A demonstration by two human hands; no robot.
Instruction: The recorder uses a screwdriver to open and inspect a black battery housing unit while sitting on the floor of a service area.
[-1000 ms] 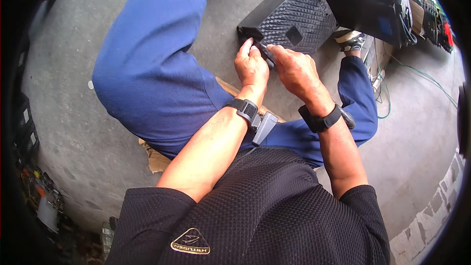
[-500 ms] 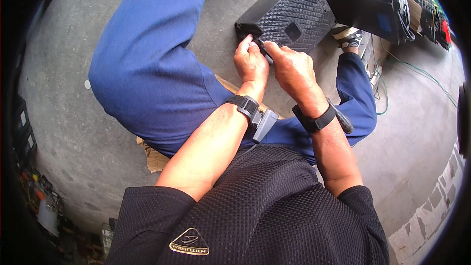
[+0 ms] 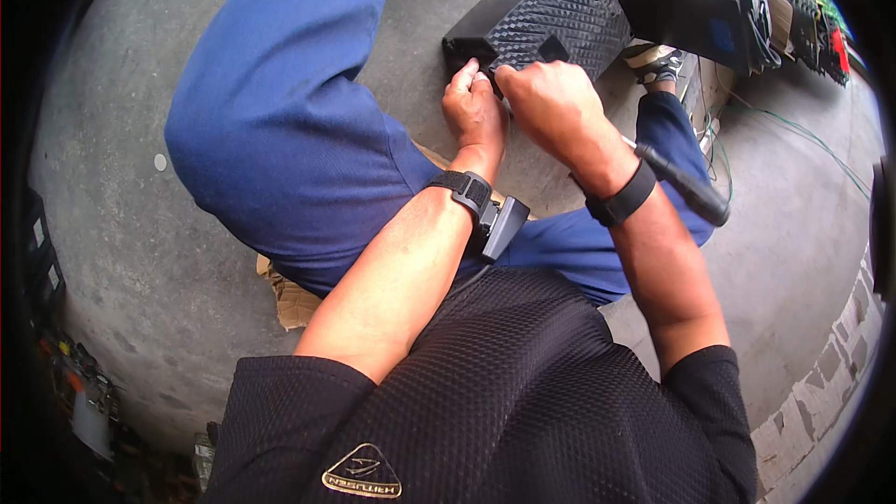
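Observation:
A black box [image 3: 518,9] with a ridged, patterned face stands tilted on the floor in front of me. My left hand [image 3: 474,112] is closed at its near lower corner, fingertips and thumb pressed to the edge; whether a small part sits between them is hidden. Beside it, my right hand [image 3: 553,107] is curled in a fist against the same edge. From under the right wrist sticks out a tool with a thin metal shaft and a long dark handle [image 3: 691,189]; its working end is hidden by the hand.
My blue-trousered legs [image 3: 271,112] spread on both sides of the box. Large black panels [image 3: 691,9] stand at the upper right, with a green cable [image 3: 803,135] on the concrete floor. Torn cardboard [image 3: 291,299] lies by my left thigh. Assorted items [image 3: 89,401] crowd the lower left.
My right hand has turned and its wrist has shifted right, so more of the tool's dark handle shows. My left hand stays at the box corner.

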